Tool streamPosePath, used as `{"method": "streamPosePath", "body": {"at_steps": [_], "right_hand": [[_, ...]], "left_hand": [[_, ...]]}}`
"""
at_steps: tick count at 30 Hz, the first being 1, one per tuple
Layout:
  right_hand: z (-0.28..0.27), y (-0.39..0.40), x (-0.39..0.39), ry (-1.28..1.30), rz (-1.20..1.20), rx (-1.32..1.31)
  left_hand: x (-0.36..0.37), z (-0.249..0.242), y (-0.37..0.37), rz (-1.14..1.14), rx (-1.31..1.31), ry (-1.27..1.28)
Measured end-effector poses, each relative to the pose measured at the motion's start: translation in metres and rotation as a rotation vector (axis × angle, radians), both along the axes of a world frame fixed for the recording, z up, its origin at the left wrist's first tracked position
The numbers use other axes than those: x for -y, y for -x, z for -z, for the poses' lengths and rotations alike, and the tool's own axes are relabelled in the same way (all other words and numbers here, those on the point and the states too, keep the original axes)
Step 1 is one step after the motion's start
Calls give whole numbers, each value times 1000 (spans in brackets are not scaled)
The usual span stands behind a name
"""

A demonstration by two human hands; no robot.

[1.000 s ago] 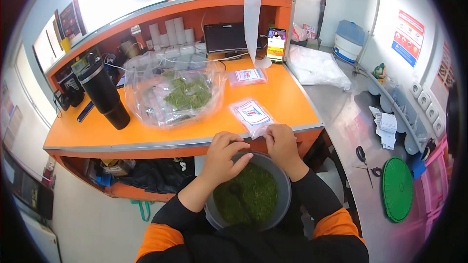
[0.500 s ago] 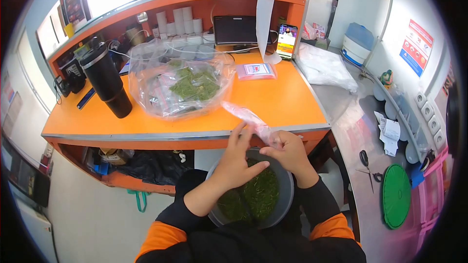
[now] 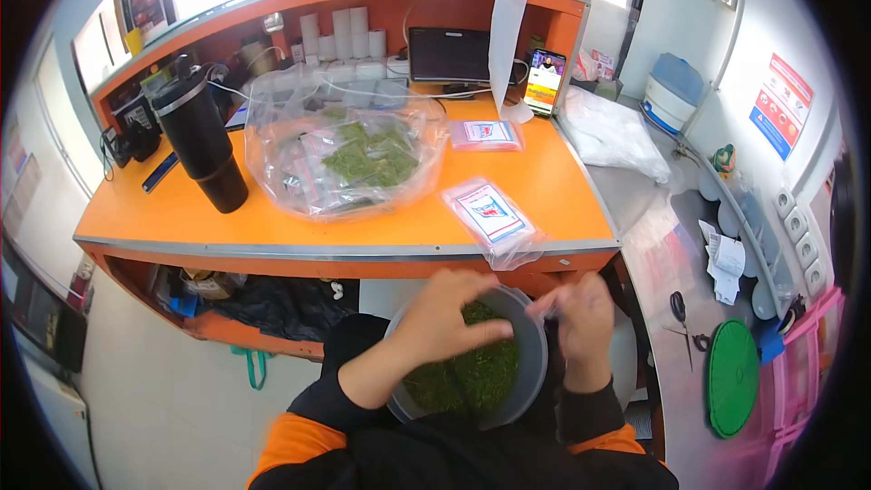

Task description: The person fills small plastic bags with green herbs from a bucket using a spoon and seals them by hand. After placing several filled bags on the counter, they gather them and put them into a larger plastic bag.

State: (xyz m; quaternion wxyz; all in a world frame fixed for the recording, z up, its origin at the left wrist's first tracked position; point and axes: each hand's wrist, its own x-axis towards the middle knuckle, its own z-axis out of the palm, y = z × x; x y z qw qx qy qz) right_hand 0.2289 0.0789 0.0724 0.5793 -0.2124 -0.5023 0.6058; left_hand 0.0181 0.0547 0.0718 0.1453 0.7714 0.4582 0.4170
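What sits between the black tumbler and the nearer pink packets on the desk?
In the head view, the big clear plastic bag, holding green shreds, lies between them.

right fingers (image 3: 592, 294) blurred, bucket (image 3: 536, 349) partly hidden, paper strip (image 3: 511, 27) cropped above

- I see a black garment (image 3: 508, 458) on the torso.
- Its left sleeve (image 3: 337, 399) and right sleeve (image 3: 586, 410) are black, with orange parts (image 3: 304, 443) higher up.
- I notice both sleeves finish near the wrists.
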Motion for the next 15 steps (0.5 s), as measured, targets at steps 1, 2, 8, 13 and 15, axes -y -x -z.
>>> {"method": "streamPosePath", "body": {"at_steps": [1, 2, 8, 13, 15], "right_hand": [[11, 4, 9, 19, -15, 64], [20, 6, 15, 41, -30, 130], [42, 22, 24, 314, 32, 66], [55, 33, 31, 290, 56, 168], [52, 35, 31, 260, 55, 205]], "left_hand": [[7, 4, -3, 158, 106, 214], [13, 10, -6, 318, 217, 429], [28, 44, -16, 153, 194, 85], [37, 67, -20, -96, 110, -33], [41, 67, -16, -128, 155, 7]]}}
